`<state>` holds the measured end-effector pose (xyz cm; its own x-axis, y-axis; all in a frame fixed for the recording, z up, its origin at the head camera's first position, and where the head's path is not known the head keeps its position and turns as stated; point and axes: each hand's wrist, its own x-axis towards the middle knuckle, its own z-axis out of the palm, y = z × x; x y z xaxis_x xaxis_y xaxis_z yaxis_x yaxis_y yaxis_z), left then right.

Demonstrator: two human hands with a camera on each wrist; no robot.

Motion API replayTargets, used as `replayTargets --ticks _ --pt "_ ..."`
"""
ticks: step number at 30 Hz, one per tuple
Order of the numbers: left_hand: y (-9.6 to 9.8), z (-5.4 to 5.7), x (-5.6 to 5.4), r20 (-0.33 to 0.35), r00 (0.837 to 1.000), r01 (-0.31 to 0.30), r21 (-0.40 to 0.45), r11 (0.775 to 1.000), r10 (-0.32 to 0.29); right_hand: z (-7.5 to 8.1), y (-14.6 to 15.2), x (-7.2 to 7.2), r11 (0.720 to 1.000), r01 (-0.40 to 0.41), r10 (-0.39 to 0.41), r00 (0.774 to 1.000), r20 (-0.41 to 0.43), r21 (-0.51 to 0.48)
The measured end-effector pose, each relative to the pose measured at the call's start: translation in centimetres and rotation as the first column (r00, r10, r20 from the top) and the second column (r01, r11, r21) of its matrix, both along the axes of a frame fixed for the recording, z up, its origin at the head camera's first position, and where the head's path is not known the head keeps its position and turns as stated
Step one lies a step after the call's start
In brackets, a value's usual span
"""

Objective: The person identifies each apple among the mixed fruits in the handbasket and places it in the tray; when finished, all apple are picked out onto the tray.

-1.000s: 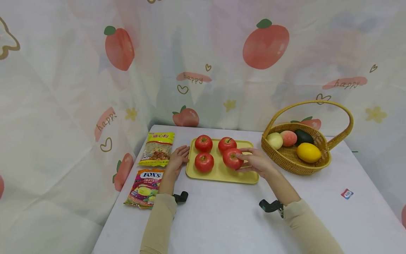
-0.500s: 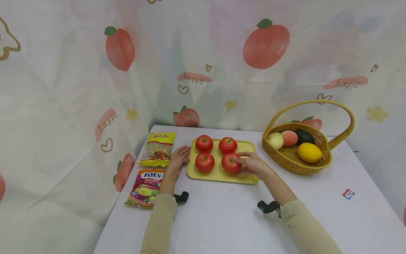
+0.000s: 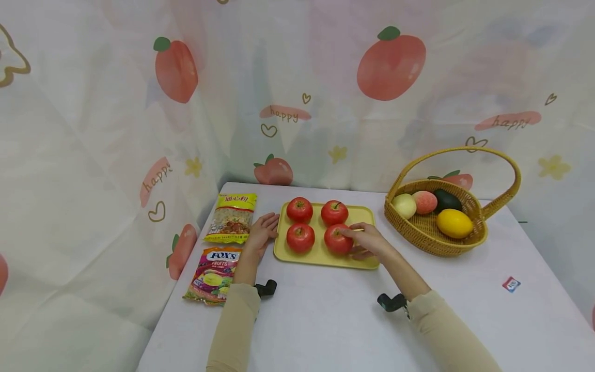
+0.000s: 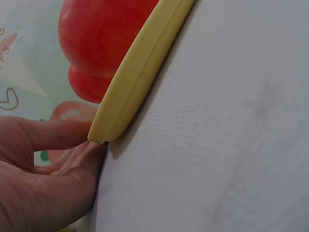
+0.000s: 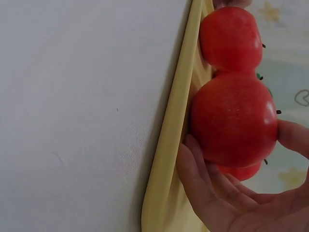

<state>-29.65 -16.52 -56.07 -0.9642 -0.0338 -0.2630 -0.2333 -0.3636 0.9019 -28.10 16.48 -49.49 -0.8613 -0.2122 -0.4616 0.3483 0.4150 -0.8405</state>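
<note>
Several red apples stand in two rows on a yellow tray. My right hand holds the near right apple, which sits on the tray. In the right wrist view, the thumb touches the apple's top side and the other fingers curve beneath and beside it. At the tray's left end, my left hand lies with its fingers nearly straight. Its digits touch the tray's rim in the left wrist view. The other apples are the near left apple, the far left apple and the far right apple.
A wicker basket on the right holds a yellow lemon-like fruit, a dark green fruit, a peach and a pale round fruit. Left are a pasta bag and a candy bag. A sticker lies right.
My right hand has lowered the apple toward the near right part of the tray, where it now sits. The fingers still surround it. My left hand has stayed at the tray's left edge.
</note>
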Motion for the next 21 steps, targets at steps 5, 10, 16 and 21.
replayTargets --ticks 5,10,16,21 --pt "-0.1 -0.1 -0.2 0.003 1.000 -0.002 0.013 1.000 0.002 -0.1 0.2 0.0 0.999 0.011 -0.010 0.999 -0.030 0.034" --pt "-0.1 -0.2 -0.3 0.002 1.000 0.000 0.009 1.000 0.000 -0.3 0.8 0.1 0.999 0.017 -0.016 0.999 -0.043 0.032" --pt "-0.2 -0.3 -0.2 -0.005 1.000 -0.008 0.008 1.000 0.008 0.1 1.7 0.3 0.999 0.001 0.001 0.997 -0.076 0.032" --pt "0.0 -0.1 -0.2 -0.004 1.000 -0.012 -0.024 1.000 0.012 0.4 2.9 0.3 0.999 -0.005 0.010 0.991 -0.134 0.039"
